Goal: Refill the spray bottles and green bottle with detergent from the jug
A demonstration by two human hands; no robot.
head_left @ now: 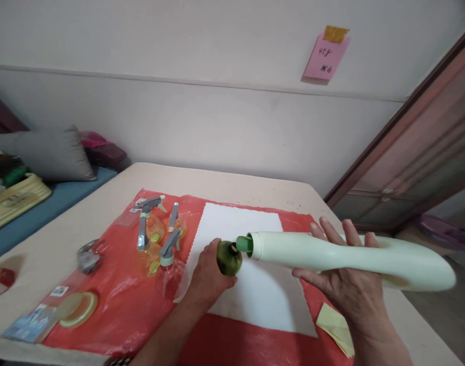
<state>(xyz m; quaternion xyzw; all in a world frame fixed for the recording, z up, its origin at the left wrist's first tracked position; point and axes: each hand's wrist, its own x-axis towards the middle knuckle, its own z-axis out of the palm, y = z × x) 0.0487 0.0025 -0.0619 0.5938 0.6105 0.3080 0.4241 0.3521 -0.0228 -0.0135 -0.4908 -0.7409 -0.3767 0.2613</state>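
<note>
A long, smooth, pale green plastic bottle (350, 256) is held lying sideways above a white cloth (251, 274), cradled by the spread fingers of the right hand (346, 284). A round dark green bottle (229, 257) is grasped by the left hand (207, 277), its mouth touching the spout. Orange translucent spray bottles (156, 239) stand near on the glossy red sheet (118, 300).

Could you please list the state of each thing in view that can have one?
Big bottle: tipped on its side in the right hand, green spout uncapped, at the small bottle's mouth.
Small bottle: dark green, held by the left hand above the white cloth.
Spray bottles: upright, trigger heads on.
Lid: lying flat on the red sheet.
</note>
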